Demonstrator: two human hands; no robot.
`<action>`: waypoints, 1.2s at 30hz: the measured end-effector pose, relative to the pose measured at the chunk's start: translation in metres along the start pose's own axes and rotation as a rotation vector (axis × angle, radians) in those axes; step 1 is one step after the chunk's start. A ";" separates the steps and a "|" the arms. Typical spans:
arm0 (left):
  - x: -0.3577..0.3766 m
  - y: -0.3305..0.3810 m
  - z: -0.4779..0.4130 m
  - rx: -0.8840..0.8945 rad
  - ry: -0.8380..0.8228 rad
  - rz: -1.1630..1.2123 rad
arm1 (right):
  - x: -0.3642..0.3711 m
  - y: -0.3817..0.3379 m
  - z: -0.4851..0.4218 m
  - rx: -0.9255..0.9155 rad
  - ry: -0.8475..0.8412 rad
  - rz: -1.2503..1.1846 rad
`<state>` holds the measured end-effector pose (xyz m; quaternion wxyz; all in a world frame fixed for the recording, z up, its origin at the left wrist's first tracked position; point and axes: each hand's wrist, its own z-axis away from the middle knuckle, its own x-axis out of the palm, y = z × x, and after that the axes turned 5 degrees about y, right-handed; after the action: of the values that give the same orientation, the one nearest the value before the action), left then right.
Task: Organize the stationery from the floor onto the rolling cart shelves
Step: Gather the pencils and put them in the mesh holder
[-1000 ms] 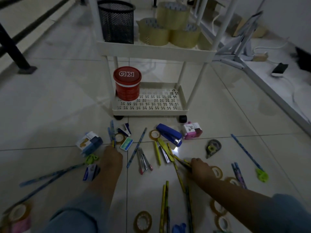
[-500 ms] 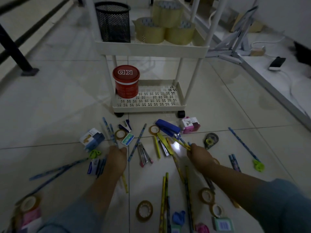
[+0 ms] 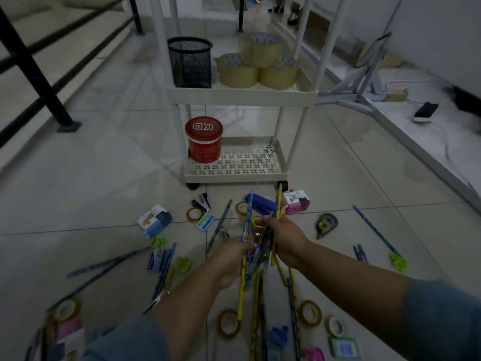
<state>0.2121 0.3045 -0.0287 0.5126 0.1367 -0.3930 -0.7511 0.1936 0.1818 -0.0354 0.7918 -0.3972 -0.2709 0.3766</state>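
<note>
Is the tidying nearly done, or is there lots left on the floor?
Not nearly. Done: the mesh cup, big tape rolls and red tub sit on the cart shelves. In hand: the left hand and right hand grip a bundle of pencils. Left on the floor: the stapler, pink sharpener, small tape rings.

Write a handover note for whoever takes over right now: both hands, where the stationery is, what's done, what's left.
Hands: left hand and right hand both grip one bundle of pencils, lifted off the floor in front of the cart.
Done: mesh cup and big tape rolls sit on the upper shelf in view; red tub on the bottom shelf.
Left: the bundle probably goes in the mesh cup. On the floor: blue stapler, pink box, correction tape, small tape rings, loose pencils and other small items.
</note>
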 end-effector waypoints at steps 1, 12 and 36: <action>-0.001 0.000 0.001 -0.003 -0.010 -0.004 | 0.001 0.001 0.000 0.008 0.004 0.012; -0.008 0.003 0.011 -0.042 -0.230 0.004 | -0.008 -0.006 0.005 0.035 -0.139 0.233; -0.001 0.008 0.024 -0.151 -0.435 -0.026 | -0.008 -0.054 -0.002 -0.024 -0.206 -0.158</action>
<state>0.2030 0.3152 -0.0074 0.4148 -0.0619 -0.4352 -0.7967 0.2107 0.1527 0.0075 0.7823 -0.3433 -0.3857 0.3483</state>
